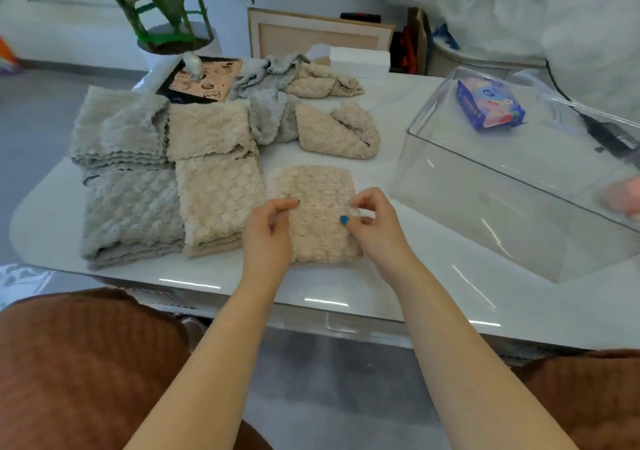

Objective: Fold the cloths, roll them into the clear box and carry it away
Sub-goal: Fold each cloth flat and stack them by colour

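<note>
A folded beige cloth (317, 203) lies on the white table (398, 287) right in front of me. My left hand (268, 233) pinches its left edge and my right hand (375, 222) pinches its right edge, fingers curled. To the left sit stacks of folded grey cloths (128, 203) and beige cloths (216, 196). Farther back lie unfolded cloths: a beige one (341, 131), a grey one (273, 118) and a mixed heap (298, 75). The clear box (485, 207) stands at the right, open at the top.
A blue tissue pack (488, 105) shows behind or inside the clear box. A potted plant (173, 34), a patterned board (202, 79) and a white block (360, 61) stand at the table's back. Brown seat cushions (79, 363) flank my arms below.
</note>
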The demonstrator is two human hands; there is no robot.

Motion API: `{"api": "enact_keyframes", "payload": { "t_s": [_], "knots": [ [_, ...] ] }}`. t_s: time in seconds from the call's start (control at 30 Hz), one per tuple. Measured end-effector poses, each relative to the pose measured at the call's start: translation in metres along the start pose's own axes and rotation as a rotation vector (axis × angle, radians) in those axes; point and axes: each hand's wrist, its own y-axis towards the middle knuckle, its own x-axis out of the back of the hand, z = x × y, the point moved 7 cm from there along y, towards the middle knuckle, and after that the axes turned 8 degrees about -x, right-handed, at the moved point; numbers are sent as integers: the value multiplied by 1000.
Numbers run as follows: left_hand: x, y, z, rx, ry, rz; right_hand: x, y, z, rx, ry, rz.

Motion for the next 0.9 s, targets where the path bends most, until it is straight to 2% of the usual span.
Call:
{"api": "enact_keyframes", "payload": {
  "t_s": [0.2, 0.27, 0.33, 0.4, 0.6, 0.7, 0.8, 0.9],
  "knots": [
    [94, 42, -13, -115, 152, -161, -90, 24, 62, 140, 42, 104],
    [116, 58, -7, -102, 228, -180, -118, 32, 77, 235, -55, 139],
    [122, 69, 16, -36, 401, -102, -144, 42, 70, 293, -273, 161],
    [114, 69, 46, 14, 549, 1, -163, 50, 42, 272, -445, 190],
    [99, 70, 64, 5, 690, 45, -168, 55, 24, 245, -446, 222],
    [100, 66, 44, -59, 780, -30, -148, 49, 30, 276, -334, 124],
    [94, 60, 10, -251, 919, -178, -111, 47, 30, 341, -278, -69],
    [59, 62, -15, -428, 925, -140, -73, 56, 21, 369, -381, -162]
  ]
}}
